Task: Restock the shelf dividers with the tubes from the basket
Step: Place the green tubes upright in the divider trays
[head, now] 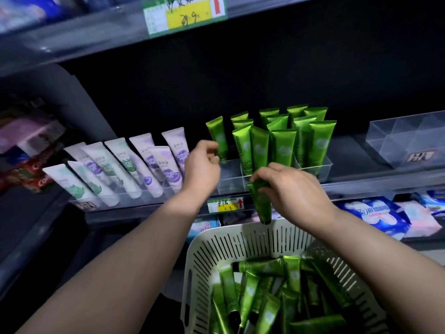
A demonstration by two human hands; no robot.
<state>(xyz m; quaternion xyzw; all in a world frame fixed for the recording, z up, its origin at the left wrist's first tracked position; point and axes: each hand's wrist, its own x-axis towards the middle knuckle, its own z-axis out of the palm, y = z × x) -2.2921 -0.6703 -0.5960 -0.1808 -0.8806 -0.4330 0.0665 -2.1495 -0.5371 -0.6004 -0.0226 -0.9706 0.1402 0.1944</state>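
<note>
right hand (289, 189) grips a tube (261, 203) by its crimped end, cap down, just above the basket (240, 239) rim and below the divider (231, 174). left hand (202, 167) has its fingers curled beside the leftmost shelved tube (218, 136); cannot tell if it holds it.

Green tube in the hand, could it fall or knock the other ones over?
Maybe. The right hand pinches the green tube only near its upper end, above the basket, so it might slip and drop. The standing green tubes lean packed together in the clear divider tray; pushing another in could tip some. The left hand is curled right by the leftmost tube and might nudge it over.
</note>
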